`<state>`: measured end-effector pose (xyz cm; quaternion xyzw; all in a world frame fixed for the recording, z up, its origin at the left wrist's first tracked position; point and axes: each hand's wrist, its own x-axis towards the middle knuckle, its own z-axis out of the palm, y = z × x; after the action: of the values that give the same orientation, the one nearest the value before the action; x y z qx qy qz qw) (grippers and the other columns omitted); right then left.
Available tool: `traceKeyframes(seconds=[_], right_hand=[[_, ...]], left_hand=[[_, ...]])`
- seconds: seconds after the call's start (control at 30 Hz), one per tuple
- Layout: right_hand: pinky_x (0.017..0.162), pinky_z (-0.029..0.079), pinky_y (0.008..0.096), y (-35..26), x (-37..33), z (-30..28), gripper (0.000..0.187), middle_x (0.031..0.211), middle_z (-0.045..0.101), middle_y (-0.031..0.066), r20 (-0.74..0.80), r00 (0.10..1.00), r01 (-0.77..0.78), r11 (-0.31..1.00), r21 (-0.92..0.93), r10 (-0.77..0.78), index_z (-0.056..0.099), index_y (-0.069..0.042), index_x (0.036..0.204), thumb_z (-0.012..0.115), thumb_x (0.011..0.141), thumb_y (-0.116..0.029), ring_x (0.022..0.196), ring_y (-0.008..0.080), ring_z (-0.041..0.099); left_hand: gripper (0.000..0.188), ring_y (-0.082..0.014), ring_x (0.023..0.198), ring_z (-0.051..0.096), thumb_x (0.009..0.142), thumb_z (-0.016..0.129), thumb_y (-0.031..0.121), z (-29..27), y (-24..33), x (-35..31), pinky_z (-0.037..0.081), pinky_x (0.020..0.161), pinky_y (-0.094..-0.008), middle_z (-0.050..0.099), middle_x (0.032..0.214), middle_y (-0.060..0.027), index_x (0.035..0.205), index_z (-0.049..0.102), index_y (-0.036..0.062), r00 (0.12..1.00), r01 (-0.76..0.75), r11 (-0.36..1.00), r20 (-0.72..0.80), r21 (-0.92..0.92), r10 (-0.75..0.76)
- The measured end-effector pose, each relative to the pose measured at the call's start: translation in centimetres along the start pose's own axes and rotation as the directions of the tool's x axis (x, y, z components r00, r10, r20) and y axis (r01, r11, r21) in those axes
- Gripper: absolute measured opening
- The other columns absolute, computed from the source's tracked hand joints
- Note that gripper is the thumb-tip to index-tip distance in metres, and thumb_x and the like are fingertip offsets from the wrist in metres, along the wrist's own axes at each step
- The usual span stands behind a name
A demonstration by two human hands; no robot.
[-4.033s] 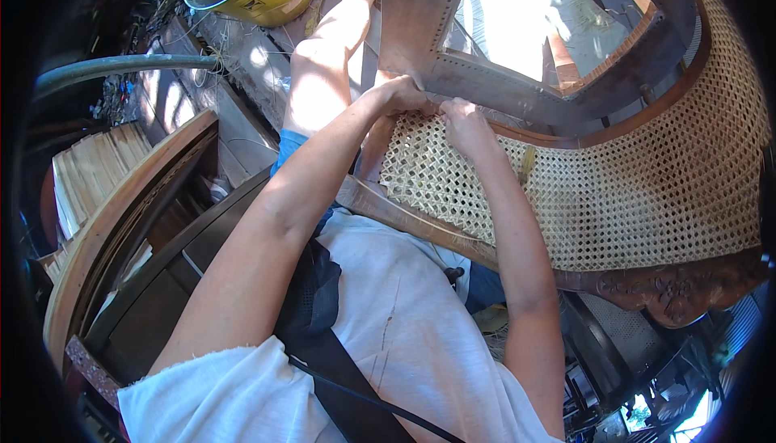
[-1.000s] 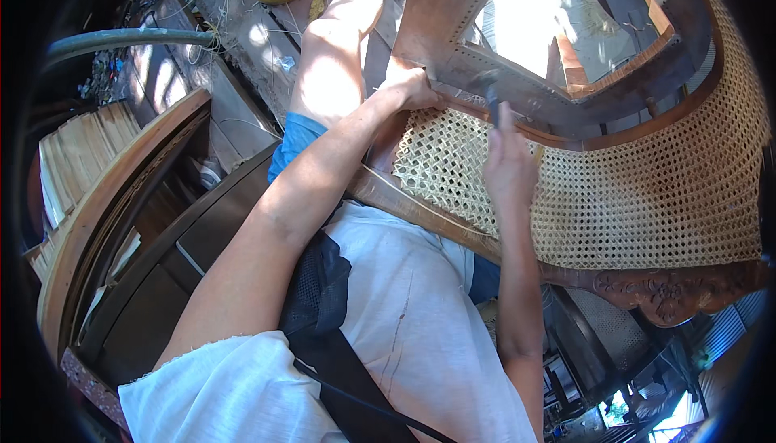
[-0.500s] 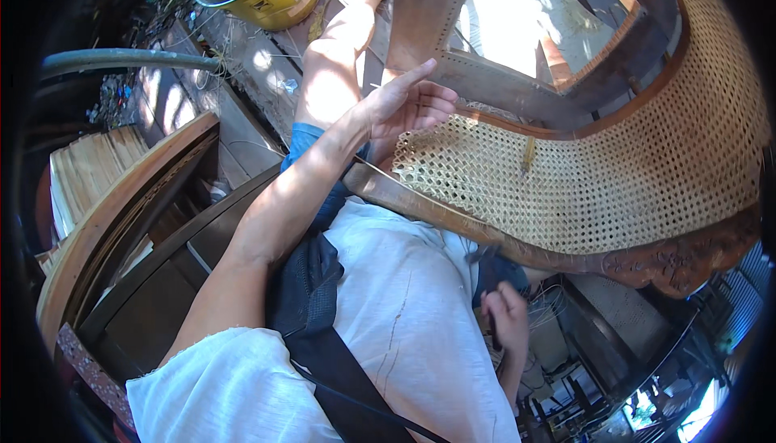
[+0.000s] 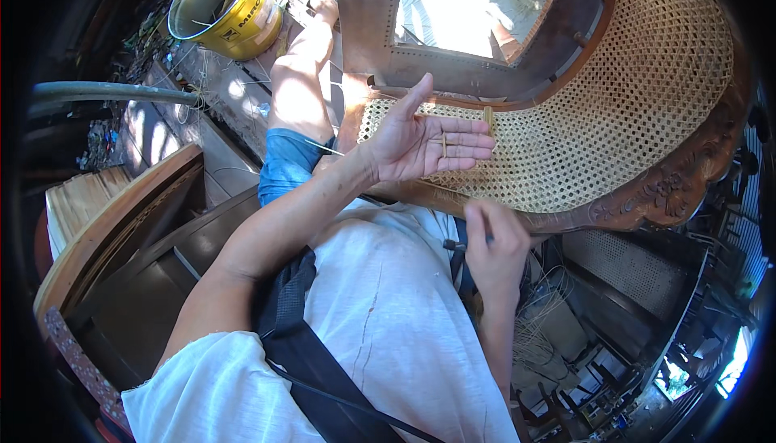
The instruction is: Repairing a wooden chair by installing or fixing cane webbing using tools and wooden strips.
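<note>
Left hand (image 4: pixel 420 140) flat over cane seat (image 4: pixel 582 120); right hand (image 4: pixel 495 245) pinching.

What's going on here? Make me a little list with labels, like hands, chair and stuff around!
Left hand: open, palm up, over the woven cane seat, thin cane strand across the fingers
Right hand: closed on a small dark tool, near the lap
Chair frame: dark carved wood, with an open panel
Yellow bucket: upper left, on the ground

Right hand (image 4: pixel 495 251): fingers curl around a small dark tool (image 4: pixel 454 245); most of it is hidden, its kind cannot be told.
Left hand (image 4: pixel 420 140): covers part of the woven cane seat (image 4: pixel 614 120).
Yellow bucket (image 4: pixel 226 8): contents too small to tell.
Clutter at lower right (image 4: pixel 647 378): blurred, bent by the rim.
</note>
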<state>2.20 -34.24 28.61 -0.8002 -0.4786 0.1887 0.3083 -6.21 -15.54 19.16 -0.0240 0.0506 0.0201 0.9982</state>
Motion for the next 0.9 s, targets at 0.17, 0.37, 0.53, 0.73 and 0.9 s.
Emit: traceKeyframes(seconds=[0.17, 0.37, 0.53, 0.73, 0.9], right_hand=[[0.069, 0.053, 0.0393, 0.6, 5.3, 4.6, 0.01, 0.088, 0.068, 0.0132, -0.034, 0.999, 0.04, 0.997, -0.065, -0.042, 0.065, -0.004, 0.097, 0.066, 0.089, -0.01, 0.078, 0.0326, 0.066], [0.065, 0.052, 0.0278, 2.4, 5.1, 6.2, 0.015, 0.085, 0.069, 0.0088, 0.018, 0.968, -0.242, 0.918, 0.315, 0.249, 0.066, -0.001, 0.103, 0.066, 0.088, -0.001, 0.072, 0.0142, 0.065], [0.066, 0.053, 0.0209, 4.4, 5.1, 5.9, 0.009, 0.082, 0.065, 0.0039, 0.177, 0.929, -0.342, 0.572, 0.746, 0.325, 0.065, 0.002, 0.102, 0.061, 0.094, 0.0, 0.069, 0.0079, 0.062], [0.068, 0.055, 0.0225, 5.4, 5.1, 6.4, 0.008, 0.081, 0.067, 0.0053, 0.251, 0.914, -0.39, 0.524, 0.757, 0.318, 0.065, 0.002, 0.098, 0.061, 0.096, -0.004, 0.072, 0.0089, 0.064], [0.067, 0.056, 0.0224, 5.7, 6.5, 5.7, 0.011, 0.081, 0.069, 0.0079, 0.222, 0.909, -0.406, 0.63, 0.662, 0.353, 0.066, 0.007, 0.1, 0.062, 0.095, -0.002, 0.072, 0.0106, 0.066]], left_hand=[[0.098, -0.0332, 0.123, 0.057, 0.092, 0.038, 0.074, -0.5, -1.5, 0.2, 0.048, 0.105, -0.0416, 0.055, 0.132, -0.0289, 0.137, 0.043, -0.0133, 0.999, -0.029, 1.0, -0.024, 0.0, 0.029], [0.081, -0.0221, 0.097, 0.067, 0.096, 0.043, 0.066, -0.7, -1.1, -0.1, 0.055, 0.087, -0.0314, 0.066, 0.108, -0.0172, 0.122, 0.056, -0.0102, 0.964, -0.087, 0.986, -0.239, 0.142, 0.119], [0.034, -0.003, 0.056, 0.039, 0.102, 0.055, 0.038, -2.9, -0.4, -1.4, 0.031, 0.048, -0.0178, 0.049, 0.069, 0.0075, 0.098, 0.07, 0.0079, 0.851, 0.151, 0.553, -0.393, 0.82, 0.349], [0.028, -0.0049, 0.07, 0.059, 0.099, 0.061, 0.027, -1.9, -1.6, -1.5, 0.048, 0.06, -0.0176, 0.066, 0.083, 0.0001, 0.105, 0.07, 0.0009, 0.924, 0.073, 0.777, -0.335, 0.625, 0.183], [0.021, -0.0077, 0.078, 0.065, 0.097, 0.064, 0.018, -3.1, -1.0, -0.7, 0.055, 0.068, -0.0208, 0.071, 0.091, -0.0049, 0.107, 0.071, 0.001, 0.911, 0.012, 0.672, -0.285, 0.74, 0.297]])
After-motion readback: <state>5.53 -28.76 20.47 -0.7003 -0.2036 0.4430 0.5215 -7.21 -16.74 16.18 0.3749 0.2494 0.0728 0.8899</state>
